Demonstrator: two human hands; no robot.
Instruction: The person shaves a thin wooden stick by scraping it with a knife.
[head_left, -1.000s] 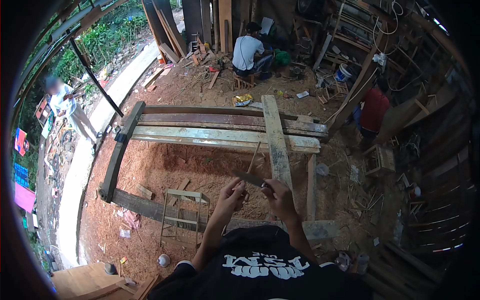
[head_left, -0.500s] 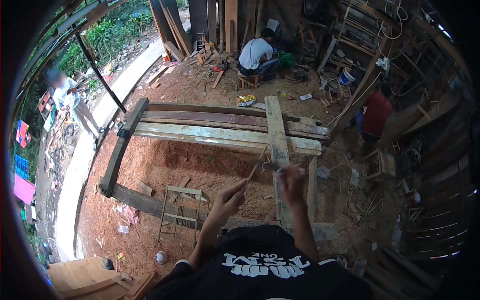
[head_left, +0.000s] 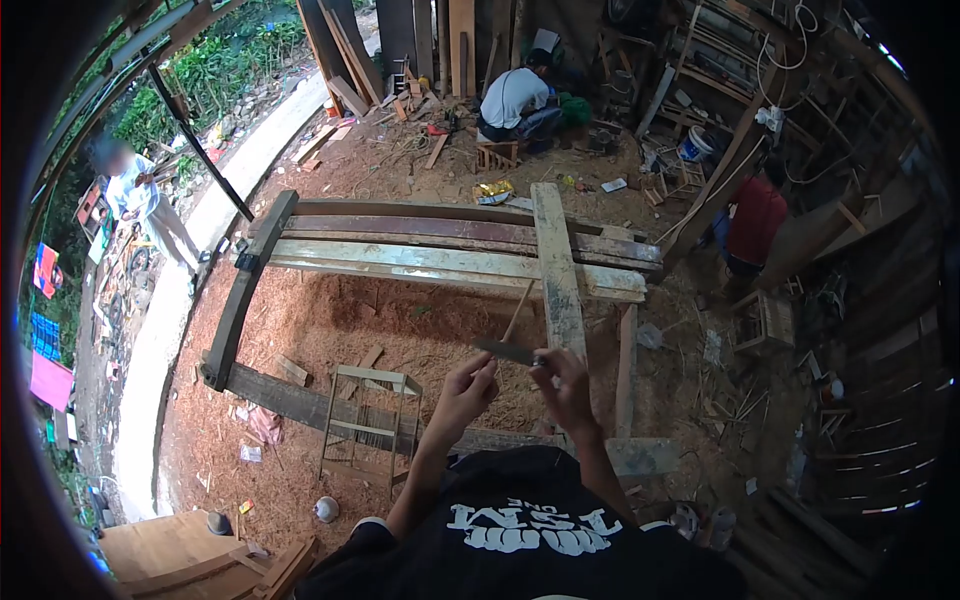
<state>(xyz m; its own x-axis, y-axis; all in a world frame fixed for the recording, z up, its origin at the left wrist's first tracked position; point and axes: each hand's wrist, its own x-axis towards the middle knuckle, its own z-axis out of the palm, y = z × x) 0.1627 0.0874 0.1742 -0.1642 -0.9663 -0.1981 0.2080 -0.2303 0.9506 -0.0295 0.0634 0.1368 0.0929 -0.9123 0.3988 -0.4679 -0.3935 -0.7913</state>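
My left hand (head_left: 464, 392) is closed around the lower end of a thin wooden stick (head_left: 519, 310), which slants up and away from me. In my right hand (head_left: 566, 388) is a knife (head_left: 508, 351), gripped by its handle. Its blade points left and lies across the stick just above my left fingers; whether the edge bites into the wood I cannot tell. Beyond both hands, a worn upright board (head_left: 556, 255) crosses several long planks (head_left: 400, 258).
A small wooden frame (head_left: 372, 430) stands at lower left, by a dark beam (head_left: 290, 408). Shavings cover the ground (head_left: 430, 320). One person (head_left: 513, 103) crouches at the back, another in red (head_left: 755, 222) is at right, and a third (head_left: 140, 190) stands outside at left.
My right hand and the knife have come down towards me along the stick, closer to my left hand. The left hand has shifted only slightly.
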